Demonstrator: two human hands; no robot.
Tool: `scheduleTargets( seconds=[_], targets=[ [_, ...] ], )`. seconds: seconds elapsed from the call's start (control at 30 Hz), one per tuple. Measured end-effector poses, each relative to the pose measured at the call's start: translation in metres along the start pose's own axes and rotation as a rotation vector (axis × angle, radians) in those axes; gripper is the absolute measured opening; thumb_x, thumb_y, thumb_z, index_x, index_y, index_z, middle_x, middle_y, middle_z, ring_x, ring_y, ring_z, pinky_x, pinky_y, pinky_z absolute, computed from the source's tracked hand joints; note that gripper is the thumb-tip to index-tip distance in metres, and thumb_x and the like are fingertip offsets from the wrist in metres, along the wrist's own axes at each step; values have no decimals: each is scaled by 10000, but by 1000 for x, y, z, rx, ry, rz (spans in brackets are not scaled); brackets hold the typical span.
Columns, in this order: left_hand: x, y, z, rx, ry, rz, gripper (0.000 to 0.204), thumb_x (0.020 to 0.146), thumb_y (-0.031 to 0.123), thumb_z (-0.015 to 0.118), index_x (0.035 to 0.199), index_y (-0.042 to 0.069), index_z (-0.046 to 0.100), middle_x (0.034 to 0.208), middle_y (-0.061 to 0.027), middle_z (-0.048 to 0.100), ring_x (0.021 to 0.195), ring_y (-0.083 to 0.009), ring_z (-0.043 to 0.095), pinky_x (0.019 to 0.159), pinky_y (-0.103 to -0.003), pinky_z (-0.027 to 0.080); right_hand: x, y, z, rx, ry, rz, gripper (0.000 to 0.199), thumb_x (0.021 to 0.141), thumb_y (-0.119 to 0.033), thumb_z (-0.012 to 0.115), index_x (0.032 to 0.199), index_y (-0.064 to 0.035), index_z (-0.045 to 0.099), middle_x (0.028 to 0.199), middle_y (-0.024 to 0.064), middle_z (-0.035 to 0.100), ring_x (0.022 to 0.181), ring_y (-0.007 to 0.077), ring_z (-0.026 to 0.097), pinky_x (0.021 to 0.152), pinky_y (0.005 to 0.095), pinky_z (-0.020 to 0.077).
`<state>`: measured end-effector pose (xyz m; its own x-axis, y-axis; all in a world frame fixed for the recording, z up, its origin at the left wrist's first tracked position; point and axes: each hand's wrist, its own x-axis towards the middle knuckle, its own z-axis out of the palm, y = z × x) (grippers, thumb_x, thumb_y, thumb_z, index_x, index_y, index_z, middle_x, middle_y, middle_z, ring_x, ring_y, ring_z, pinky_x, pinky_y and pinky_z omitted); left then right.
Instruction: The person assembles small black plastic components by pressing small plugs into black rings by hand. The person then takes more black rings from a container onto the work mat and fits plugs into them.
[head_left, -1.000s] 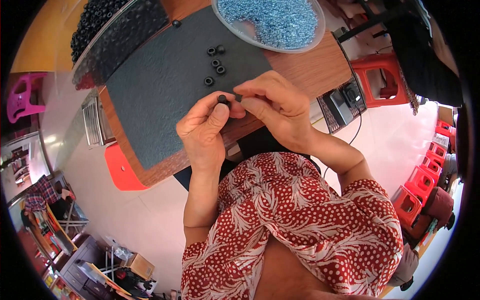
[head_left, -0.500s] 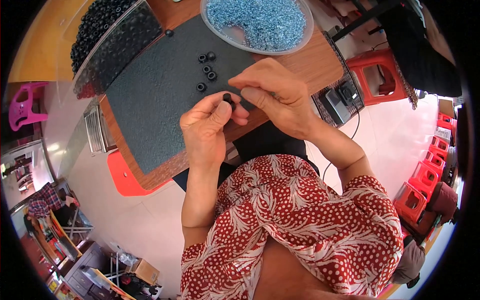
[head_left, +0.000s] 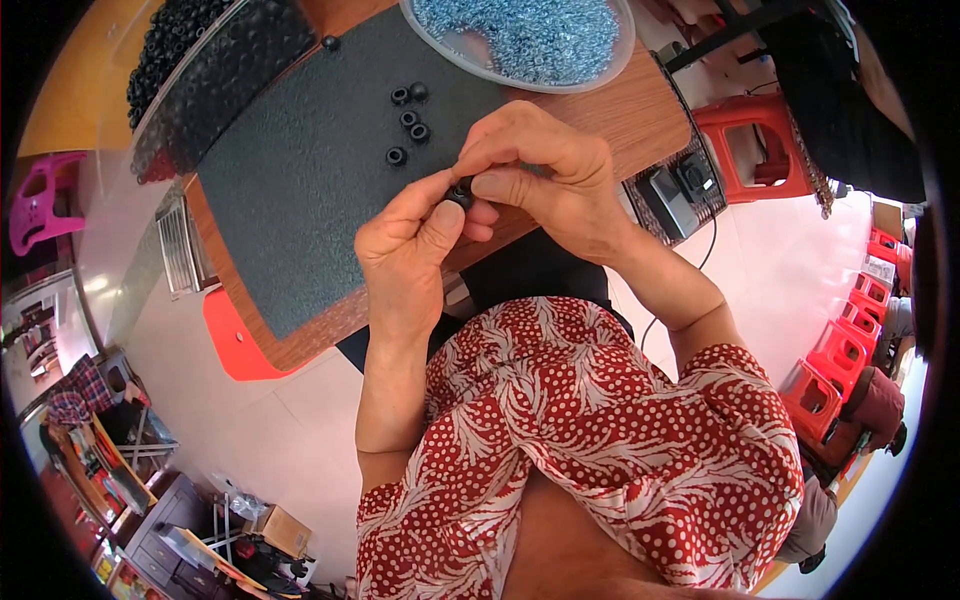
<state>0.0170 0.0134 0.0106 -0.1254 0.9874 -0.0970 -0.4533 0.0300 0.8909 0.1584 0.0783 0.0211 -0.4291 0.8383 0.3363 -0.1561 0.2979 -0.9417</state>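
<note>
My left hand is closed, its thumb and fingers pinching a small, round black piece just above the table's near edge. At that piece meet the fingertips of my right hand, pressed together in a pinch. Whatever lies between the right fingertips is hidden. Beyond my hands, several loose black ring-shaped pieces with open centres lie on a dark textured mat. One more black piece sits apart at the mat's far edge.
A clear-walled bin of many black pieces stands at the far left. Small blue see-through pieces fill a clear oval tub at the far side. A red stool and a grey device are at the right.
My right hand has moved left and closed in on the black piece, and its fingertips now meet it. My left hand still holds the piece. The view has shifted slightly.
</note>
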Motion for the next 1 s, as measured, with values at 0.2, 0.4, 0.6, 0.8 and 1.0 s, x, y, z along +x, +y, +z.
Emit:
scheduleTargets(
  seconds=[0.2, 0.4, 0.6, 0.8, 1.0],
  targets=[
    [0, 4, 3, -59, -6, -14, 270, 865, 54, 569, 1094, -81, 521, 858, -124, 634, 715, -157, 611, 679, -253, 514, -1, 0, 2, -33, 33, -25, 120, 762, 86, 591, 849, 14, 632, 850, 59, 539, 705, 112, 558, 599, 237, 474],
    [-2, 0, -4, -14, -51, 26, 245, 866, 58, 572, 1059, -84, 524, 877, -134, 630, 735, -161, 616, 692, -256, 516, -1, -3, 3, 74, -5, 62, 89, 775, 81, 583, 837, 30, 623, 839, 67, 542, 623, 111, 576, 556, 226, 470],
    [-3, 0, -5, -20, -6, 23, 244, 861, 61, 580, 1050, -86, 533, 885, -136, 634, 749, -166, 621, 698, -255, 516, -2, -5, 7, 108, -4, 116, 74, 787, 83, 568, 833, 43, 609, 837, 70, 539, 618, 116, 588, 559, 227, 470],
    [-3, 0, -5, -90, -11, 17, 235, 862, 62, 576, 1044, -82, 540, 876, -139, 637, 742, -174, 623, 707, -262, 514, -2, -1, 5, 184, -6, 150, 85, 787, 86, 564, 849, 44, 605, 837, 67, 534, 630, 119, 592, 562, 225, 470],
    [-3, -1, -6, -100, -11, 17, 233, 859, 59, 576, 1041, -83, 543, 865, -141, 639, 742, -175, 624, 707, -265, 513, -2, -1, 7, 109, -8, 115, 69, 788, 79, 569, 840, 41, 596, 846, 69, 529, 627, 114, 581, 566, 226, 474]
  ],
)
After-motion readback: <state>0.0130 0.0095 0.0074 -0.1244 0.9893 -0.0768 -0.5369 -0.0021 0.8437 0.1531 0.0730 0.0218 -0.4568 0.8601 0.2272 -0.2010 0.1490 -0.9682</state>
